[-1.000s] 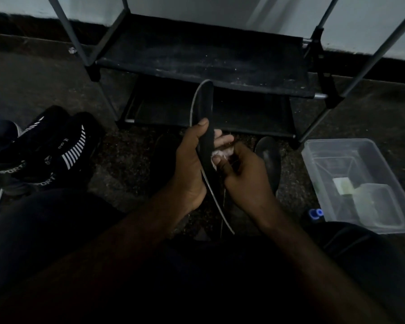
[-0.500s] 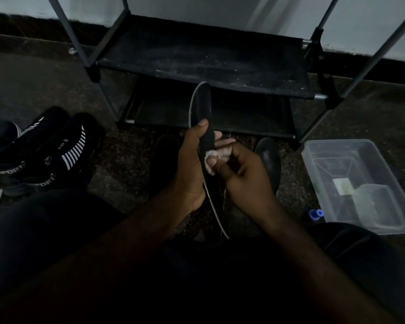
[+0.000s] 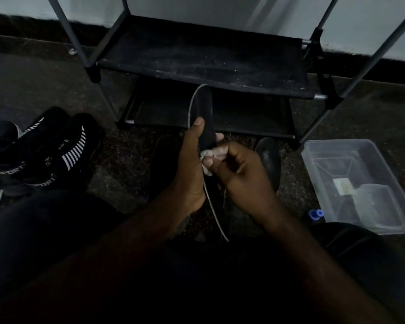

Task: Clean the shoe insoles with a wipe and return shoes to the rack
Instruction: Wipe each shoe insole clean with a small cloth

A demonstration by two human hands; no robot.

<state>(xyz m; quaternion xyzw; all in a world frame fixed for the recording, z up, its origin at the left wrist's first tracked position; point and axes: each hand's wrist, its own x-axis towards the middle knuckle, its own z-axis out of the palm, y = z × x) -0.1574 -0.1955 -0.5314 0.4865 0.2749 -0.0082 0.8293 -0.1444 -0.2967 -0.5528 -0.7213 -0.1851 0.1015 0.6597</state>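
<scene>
Shoes (image 3: 45, 155) are seen on the floor at left. At centre, an upright insole (image 3: 205, 108) is gripped by the left hand (image 3: 189, 169); a wipe (image 3: 207, 157) is pinched against it by the right hand (image 3: 241, 174). Wiping seems to be the step in hand; strokes along its length are called for next.

dim light; pale wall (image 3: 220, 10) above a dark skirting band (image 3: 21, 24), and what seems a speckled dark floor (image 3: 33, 78).

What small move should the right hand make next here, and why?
Probably slide the wipe up the insole toward its raised tip. The right hand pinches the wipe against the insole's middle while the left hand grips the insole, tip up, leaving the stretch above the thumb exposed.
</scene>
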